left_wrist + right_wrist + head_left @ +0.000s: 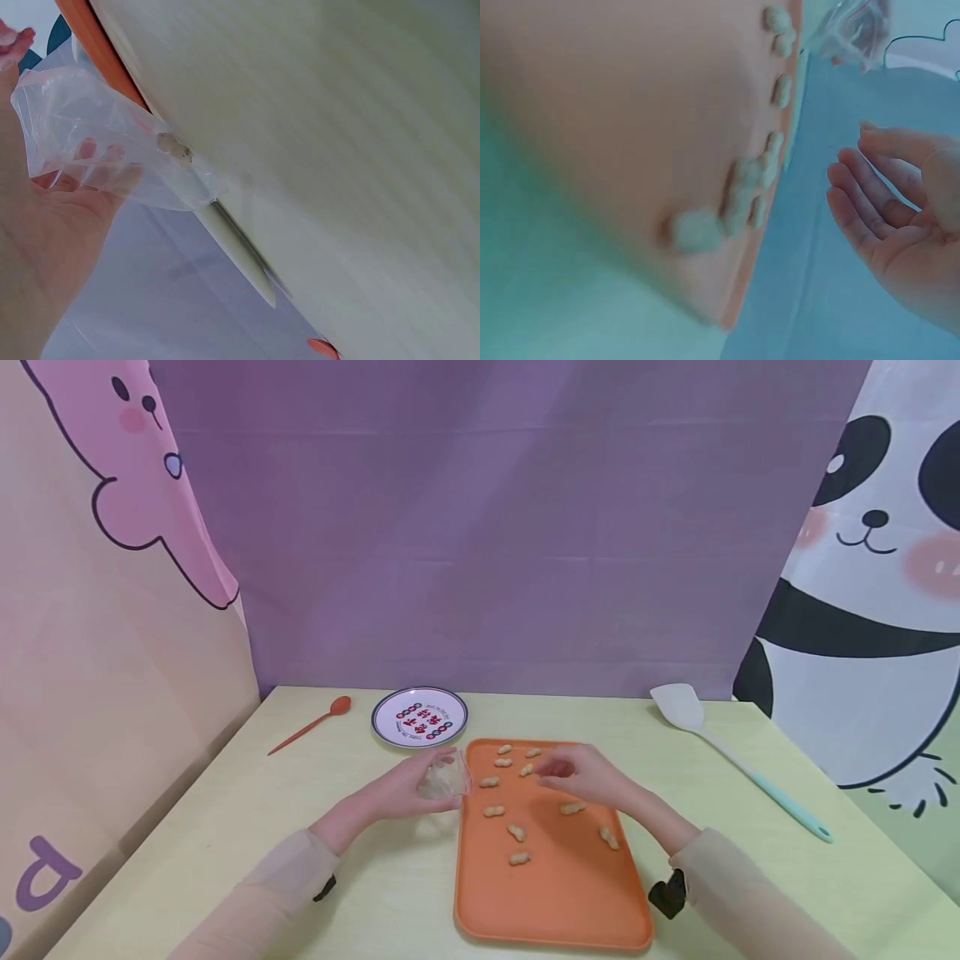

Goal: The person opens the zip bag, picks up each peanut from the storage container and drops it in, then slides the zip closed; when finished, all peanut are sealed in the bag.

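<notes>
My left hand [405, 787] holds a clear plastic bag [444, 778] beside the left edge of an orange tray [555, 893]. In the left wrist view the fingers show through the bag [90, 120], and a single peanut [174, 149] lies near its bottom. Over the upper right of the tray, my right hand [588, 774] hovers with fingers loosely bent. Nothing shows between its thumb and fingers in the right wrist view. Several unshelled peanuts [489, 782] are scattered on the tray, one peanut [527, 770] just left of the right fingertips.
A round plate [390, 718] with red print stands behind the left hand. An orange-red spoon [309, 726] lies at the back left of the table [375, 893]. To the right rests a white spatula [686, 710] with a light blue handle. A purple curtain [495, 543] hangs behind.
</notes>
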`<action>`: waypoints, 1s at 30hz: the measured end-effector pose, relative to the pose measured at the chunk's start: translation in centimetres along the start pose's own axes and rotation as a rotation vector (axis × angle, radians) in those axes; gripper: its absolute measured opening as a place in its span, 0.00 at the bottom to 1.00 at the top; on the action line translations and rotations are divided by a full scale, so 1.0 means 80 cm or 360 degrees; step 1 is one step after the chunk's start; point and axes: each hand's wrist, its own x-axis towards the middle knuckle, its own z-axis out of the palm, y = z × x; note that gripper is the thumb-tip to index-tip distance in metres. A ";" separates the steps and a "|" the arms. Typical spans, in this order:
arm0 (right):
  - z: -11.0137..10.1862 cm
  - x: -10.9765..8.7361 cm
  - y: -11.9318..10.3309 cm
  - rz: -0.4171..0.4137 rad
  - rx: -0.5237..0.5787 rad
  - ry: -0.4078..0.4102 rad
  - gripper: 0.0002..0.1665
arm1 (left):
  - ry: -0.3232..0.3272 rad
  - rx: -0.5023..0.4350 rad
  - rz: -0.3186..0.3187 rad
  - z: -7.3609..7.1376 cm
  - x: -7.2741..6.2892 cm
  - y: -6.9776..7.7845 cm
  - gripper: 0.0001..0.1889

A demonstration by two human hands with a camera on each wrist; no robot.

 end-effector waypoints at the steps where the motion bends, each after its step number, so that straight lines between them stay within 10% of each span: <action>1: -0.001 -0.004 0.004 0.0015 -0.0001 -0.0012 0.11 | -0.0004 -0.0003 0.0001 0.000 0.000 0.000 0.43; 30: -0.002 -0.046 0.043 0.0177 -0.0045 -0.0178 0.08 | -0.0035 -0.0005 0.0007 0.001 -0.001 -0.001 0.42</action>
